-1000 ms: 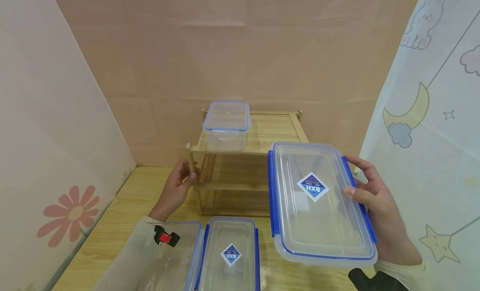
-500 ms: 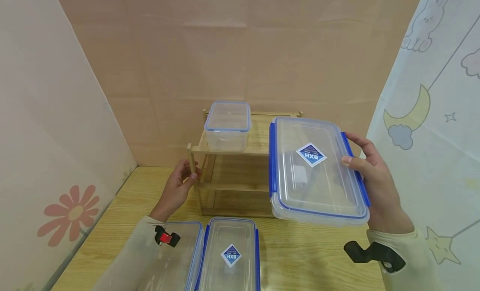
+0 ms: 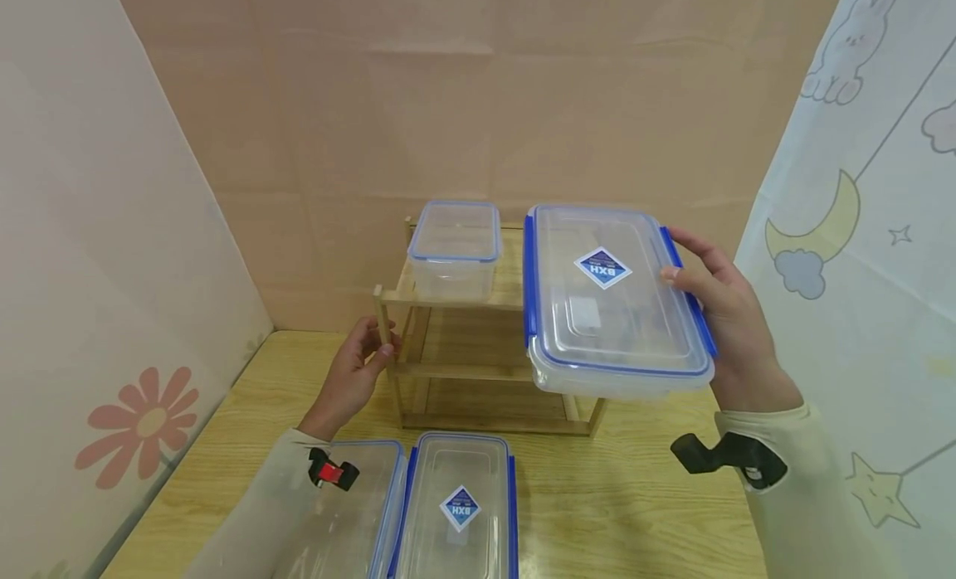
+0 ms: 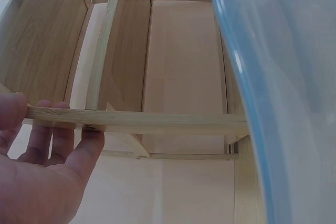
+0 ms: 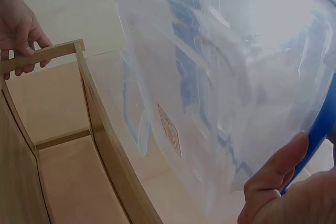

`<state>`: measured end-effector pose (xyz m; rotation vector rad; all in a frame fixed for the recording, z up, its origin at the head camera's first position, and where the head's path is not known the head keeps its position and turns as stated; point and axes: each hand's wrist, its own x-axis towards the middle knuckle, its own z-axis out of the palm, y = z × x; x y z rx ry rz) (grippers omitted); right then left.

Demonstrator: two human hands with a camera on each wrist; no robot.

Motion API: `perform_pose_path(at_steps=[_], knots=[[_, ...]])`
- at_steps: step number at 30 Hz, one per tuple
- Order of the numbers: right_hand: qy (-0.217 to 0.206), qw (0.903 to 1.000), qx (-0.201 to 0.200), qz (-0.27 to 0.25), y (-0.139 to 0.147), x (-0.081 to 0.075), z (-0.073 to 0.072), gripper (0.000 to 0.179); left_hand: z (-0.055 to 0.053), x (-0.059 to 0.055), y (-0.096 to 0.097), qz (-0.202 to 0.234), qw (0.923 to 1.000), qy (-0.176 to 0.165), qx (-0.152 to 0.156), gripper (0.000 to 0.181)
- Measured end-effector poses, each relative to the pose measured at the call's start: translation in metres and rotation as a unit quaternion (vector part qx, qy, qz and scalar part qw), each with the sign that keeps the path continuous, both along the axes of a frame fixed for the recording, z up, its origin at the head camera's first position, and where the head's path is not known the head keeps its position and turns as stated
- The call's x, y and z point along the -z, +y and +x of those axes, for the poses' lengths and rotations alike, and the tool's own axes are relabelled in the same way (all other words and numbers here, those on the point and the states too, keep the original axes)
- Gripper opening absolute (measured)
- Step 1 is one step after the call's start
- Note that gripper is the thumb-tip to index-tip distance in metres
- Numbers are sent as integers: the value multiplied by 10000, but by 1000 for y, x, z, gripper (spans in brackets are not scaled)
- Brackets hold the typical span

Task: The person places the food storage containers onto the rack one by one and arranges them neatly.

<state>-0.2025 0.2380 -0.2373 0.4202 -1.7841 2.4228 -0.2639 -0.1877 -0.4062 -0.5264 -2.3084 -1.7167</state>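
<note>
Clear rectangular plastic container with dark-blue side clips (image 3: 620,330) held in front of a pale wooden three-tier rack (image 3: 463,371), right of centre in the head view.
The right hand (image 3: 728,322) grips the container's right edge, thumb on top; the left hand (image 3: 351,384) is curled round the rack's front left post (image 3: 383,318). Whether container and rack touch cannot be told. Held by one side only, the container could plausibly tip leftward, catching the rack's front rail or knocking the clear box with a light-blue rim (image 3: 454,251) on the top shelf; a slack left hand might let the rack slide on the bench (image 3: 635,488). The right wrist view shows a small orange-bordered label (image 5: 169,131) on the container's body, unreadable from the head view; the left wrist view shows fingers behind the post, partly hidden from above.
</note>
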Motion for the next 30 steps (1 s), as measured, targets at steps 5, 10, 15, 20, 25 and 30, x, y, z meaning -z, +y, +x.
perform_pose_path(at_steps=[5, 10, 15, 20, 25, 30], knots=[[-21, 9998, 26, -199, -6, -8, -16, 49, 0, 1, 0, -5, 10000, 22, -28, 30], [-212, 9993, 314, 21, -10, -13, -32, 48, -1, 1, 0, 10, 10000, 28, -7, 30], [-393, 9986, 352, 29, -10, -17, -49, 49, -1, 1, 0, -25, 9999, 98, 14, 30], [-548, 9978, 373, 78, -12, -21, -65, 49, -1, 0, -1, -89, 9999, 147, 2, 30], [-648, 9974, 324, -21, -15, -21, -80, 49, 0, 0, -1, -95, 9999, 128, 3, 30], [-650, 9977, 142, -117, -14, -17, -93, 48, -1, 1, 0, -1, 10000, 49, 39, 29]])
